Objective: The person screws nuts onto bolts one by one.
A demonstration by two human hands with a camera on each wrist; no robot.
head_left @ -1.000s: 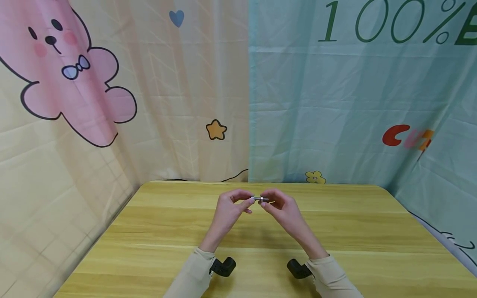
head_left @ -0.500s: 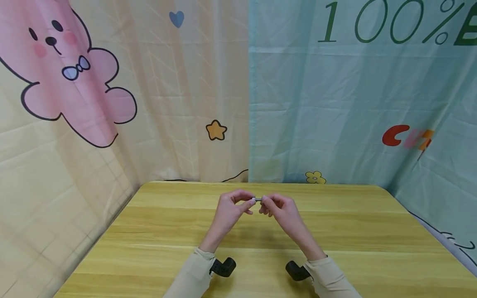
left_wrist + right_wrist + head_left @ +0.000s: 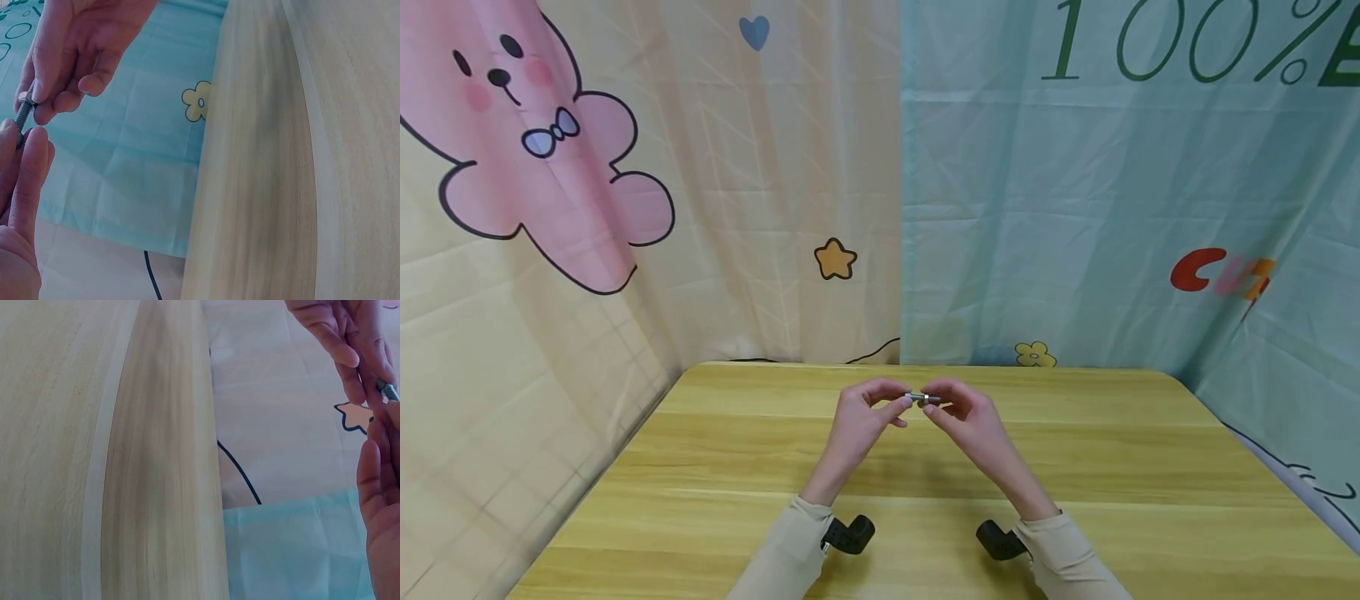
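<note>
Above the table, a small metal bolt [image 3: 917, 397] lies roughly level between the two hands. My left hand [image 3: 863, 421] pinches its left end between thumb and fingertips, which hide part of the head. A hex nut [image 3: 26, 97] sits on the threaded shank, which shows between the hands in the left wrist view. My right hand [image 3: 976, 423] has thumb and index finger at the nut's sides, the other fingers curled loosely below. Over in the right wrist view, the bolt's head end [image 3: 389, 391] shows at the right edge, among the fingers.
A light wooden table [image 3: 760, 467] spreads under both hands. Behind it hang a cream curtain [image 3: 760, 208] and a teal curtain [image 3: 1037, 192] with printed figures. A black wrist camera [image 3: 850, 536] is on the left sleeve, another black wrist camera [image 3: 1000, 541] on the right.
Half a second ago the right fingers were closed over the nut and hid it; now they are spread wider and the nut shows again, as a second ago. The left hand keeps its grip.
</note>
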